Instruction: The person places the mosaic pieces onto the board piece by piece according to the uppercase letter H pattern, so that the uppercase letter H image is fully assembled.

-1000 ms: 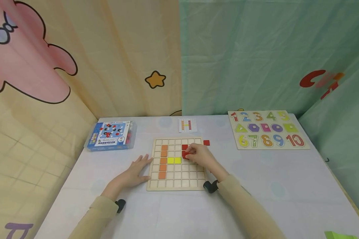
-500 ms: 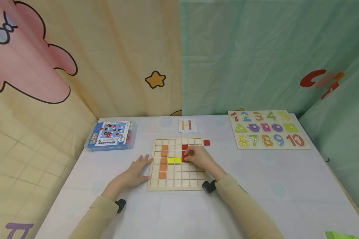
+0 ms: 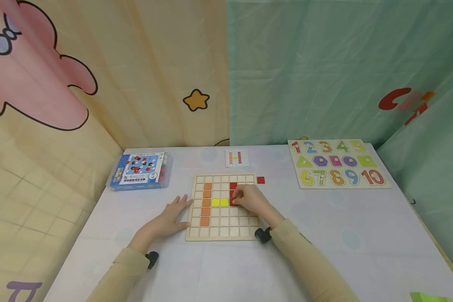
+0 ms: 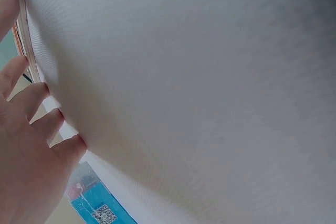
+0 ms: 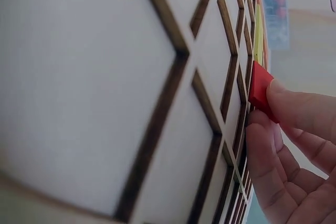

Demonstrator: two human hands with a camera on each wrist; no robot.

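A wooden grid board (image 3: 221,239) bears a column of orange tiles (image 3: 205,212), two yellow tiles (image 3: 220,202) and red tiles (image 3: 233,185) right of them. My right hand (image 3: 252,199) pinches a red square tile (image 5: 259,83) between thumb and fingers, at the cell just right of the yellow pair. That tile stands partly above the grid in the right wrist view. With fingers spread, my left hand (image 3: 170,216) rests at the board's left edge, thumb and a fingertip touching it. The hand hides part of the red column.
One loose red tile (image 3: 261,180) lies off the board's upper right corner. Behind the board is a small pattern card (image 3: 236,158). A blue-labelled plastic box (image 3: 140,172) stands at the back left, a number-and-shape puzzle (image 3: 339,164) at the back right.
My right hand has shifted slightly left and lowered the red tile into line with the yellow pair. The left hand and the board have stayed put.
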